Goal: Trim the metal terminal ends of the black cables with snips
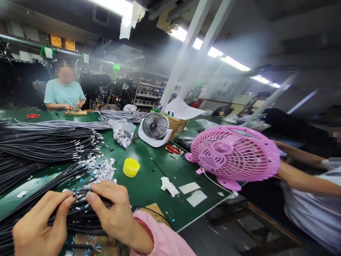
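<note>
Between the thumb and fingers of my left hand (44, 220) is the end of a black cable, with thin coloured wires fanning out of it. My right hand (113, 206), in a pink sleeve, pinches at the same wire end; a small greyish piece shows at its fingertips, too small to name. Bundles of black cables (42, 145) with stripped, silvery ends fill the left of the table. Scraps of foil (102, 170) and blue bits lie just beyond my hands. Below them sits a wooden block (87, 245) with coloured wire ends over it.
A yellow cup-like lid (131, 167), a bag of small parts (123, 133), a small white fan (155, 127) and red-handled scissors (173, 148) stand or lie on the green table (144, 192). A pink fan (231, 154) is at right, near a person's arm (306, 181). Another person (64, 92) works opposite.
</note>
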Available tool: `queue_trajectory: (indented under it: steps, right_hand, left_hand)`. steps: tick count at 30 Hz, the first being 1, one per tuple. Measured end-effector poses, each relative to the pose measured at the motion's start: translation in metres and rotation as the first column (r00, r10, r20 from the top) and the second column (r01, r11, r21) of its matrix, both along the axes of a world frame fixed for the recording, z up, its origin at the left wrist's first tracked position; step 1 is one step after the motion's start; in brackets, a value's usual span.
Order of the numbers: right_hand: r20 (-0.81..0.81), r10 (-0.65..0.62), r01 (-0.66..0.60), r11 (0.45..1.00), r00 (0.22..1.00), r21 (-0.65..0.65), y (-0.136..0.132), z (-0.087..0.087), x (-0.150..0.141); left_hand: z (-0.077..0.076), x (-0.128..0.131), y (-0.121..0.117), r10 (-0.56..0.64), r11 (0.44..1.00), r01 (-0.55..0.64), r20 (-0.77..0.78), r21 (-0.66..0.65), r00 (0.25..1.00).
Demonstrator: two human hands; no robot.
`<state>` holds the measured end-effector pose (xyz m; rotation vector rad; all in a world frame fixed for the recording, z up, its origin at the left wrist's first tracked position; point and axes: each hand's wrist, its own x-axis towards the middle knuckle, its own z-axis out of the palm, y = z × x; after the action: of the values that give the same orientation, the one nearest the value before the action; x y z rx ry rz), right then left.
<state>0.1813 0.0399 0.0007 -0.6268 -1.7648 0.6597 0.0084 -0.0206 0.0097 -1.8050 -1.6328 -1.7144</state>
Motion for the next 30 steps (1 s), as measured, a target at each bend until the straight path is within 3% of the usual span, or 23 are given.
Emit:
queue_trajectory:
  steps: [2,4,6,8,10,14,17,20,25,27,30]
  right_hand:
    - [0.019,-0.026,0.026,0.999,0.999,0.036,-0.001,0.001,0.0]
    - [0.03,-0.033,0.031,0.998,0.999,0.058,-0.002,0.003,0.001]
    - [0.047,-0.032,0.028,0.997,0.998,0.071,-0.002,0.006,0.0]
    - [0.069,-0.023,0.018,0.997,0.997,0.071,-0.002,0.008,0.0]
    - [0.078,-0.004,-0.001,0.998,0.997,0.056,-0.002,0.011,-0.001]
    - [0.063,-0.062,0.058,0.996,0.996,0.071,0.0,0.018,-0.001]
    - [0.06,-0.058,0.057,0.998,0.997,0.022,0.001,0.016,0.0]
    - [0.09,0.047,-0.041,0.997,0.995,-0.066,0.004,0.007,0.001]
    - [0.137,0.098,-0.089,0.994,0.986,-0.07,0.008,0.003,-0.001]
    - [0.179,0.1,-0.092,0.994,0.979,-0.051,0.008,0.008,-0.001]
    - [0.231,0.095,-0.1,0.995,0.968,0.011,0.008,0.012,-0.001]
  left_hand:
    - [0.014,0.005,0.005,-0.09,0.994,0.095,0.084,-0.059,0.992]
    - [0.029,0.008,0.009,-0.176,0.942,0.232,0.232,-0.242,0.957]
    - [0.041,0.007,0.012,-0.219,0.817,0.385,0.386,-0.429,0.896]
    - [0.047,0.004,0.014,-0.242,0.673,0.512,0.495,-0.533,0.834]
    - [0.049,0.0,0.015,-0.254,0.605,0.571,0.545,-0.555,0.799]
    - [0.042,-0.005,0.01,-0.222,0.672,0.539,0.557,-0.508,0.801]
    - [0.034,-0.002,0.005,-0.201,0.827,0.41,0.478,-0.386,0.855]
    - [0.025,0.0,0.003,-0.203,0.947,0.256,0.256,-0.195,0.945]
    - [0.026,0.002,0.008,-0.199,0.98,0.2,-0.099,0.001,0.975]
    - [0.032,0.005,0.01,-0.198,0.977,0.208,-0.161,0.047,0.967]
    - [0.035,0.01,0.011,-0.237,0.971,0.238,-0.137,-0.013,0.962]
